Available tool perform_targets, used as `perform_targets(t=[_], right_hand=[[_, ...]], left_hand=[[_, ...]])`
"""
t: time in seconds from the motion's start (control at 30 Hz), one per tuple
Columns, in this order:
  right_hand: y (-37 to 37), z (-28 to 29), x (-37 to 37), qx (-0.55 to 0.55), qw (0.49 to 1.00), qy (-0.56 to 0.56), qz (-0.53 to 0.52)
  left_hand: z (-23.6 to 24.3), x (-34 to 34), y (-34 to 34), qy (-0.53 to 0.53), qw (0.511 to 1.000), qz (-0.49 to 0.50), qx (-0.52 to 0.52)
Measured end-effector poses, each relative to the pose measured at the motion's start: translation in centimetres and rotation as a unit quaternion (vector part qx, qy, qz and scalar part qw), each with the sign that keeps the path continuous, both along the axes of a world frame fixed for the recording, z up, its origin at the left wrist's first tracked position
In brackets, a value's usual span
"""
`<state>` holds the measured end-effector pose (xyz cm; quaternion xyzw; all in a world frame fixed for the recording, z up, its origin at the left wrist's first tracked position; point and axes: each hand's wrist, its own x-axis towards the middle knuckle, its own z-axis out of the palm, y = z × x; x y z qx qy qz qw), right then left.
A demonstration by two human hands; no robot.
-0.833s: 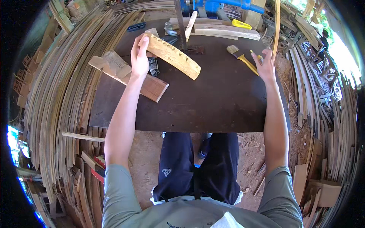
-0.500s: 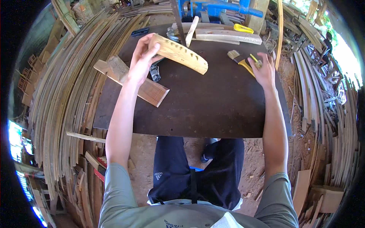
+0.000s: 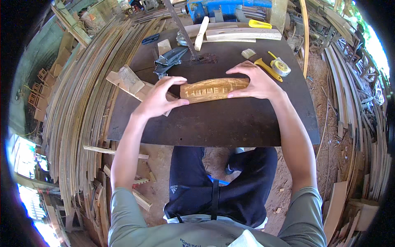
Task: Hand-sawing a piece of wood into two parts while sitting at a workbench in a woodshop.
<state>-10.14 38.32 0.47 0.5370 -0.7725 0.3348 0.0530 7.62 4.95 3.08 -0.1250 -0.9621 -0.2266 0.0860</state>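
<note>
A curved golden-brown wood piece (image 3: 212,91) lies crosswise above the middle of the dark tabletop (image 3: 214,123), carved lettering on its upward face. My left hand (image 3: 158,99) grips its left end between thumb and fingers. Its right end is in the grip of my right hand (image 3: 255,84), fingertips along the top, thumb below. Beyond my right hand are a yellow-handled brush (image 3: 269,70) and a tape measure (image 3: 280,67). Loose boards (image 3: 127,80) lie left of my left hand, with crumpled dark plastic (image 3: 168,61) behind them.
A rusty upright bar (image 3: 181,33) rises from the tabletop's back half, near pale offcuts (image 3: 242,35) and a yellow handle (image 3: 260,24). Blue machinery (image 3: 226,9) stands behind. Long stacked strips (image 3: 70,103) flank the left; more (image 3: 366,144) the right. Someone in dark clothes (image 3: 358,35) is far right.
The wood piece has come down to the middle and turned level, its carved face now up. My right hand moved left from beside the brush and took hold of its right end.
</note>
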Motion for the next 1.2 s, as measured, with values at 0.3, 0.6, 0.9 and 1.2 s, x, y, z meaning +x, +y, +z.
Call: perform_targets(t=[0.3,0.6,0.9,1.2], right_hand=[[-0.2,-0.4,-0.4,-0.030,0.999,-0.027,-0.016],[0.0,-0.5,-0.4,-0.027,0.999,-0.024,-0.027],[-0.5,-0.4,-0.3,-0.012,0.998,-0.048,-0.048],[-0.1,-0.8,-0.9,-0.032,0.994,-0.082,-0.058]], left_hand=[[0.4,-8.1,-9.8,-0.066,0.942,0.309,-0.117],[-0.1,-10.7,-9.9,0.111,0.932,0.289,-0.190],[4.4,-9.6,-16.1,0.241,0.904,0.334,-0.112],[4.4,-8.9,-18.0,0.168,0.863,0.333,-0.341]])
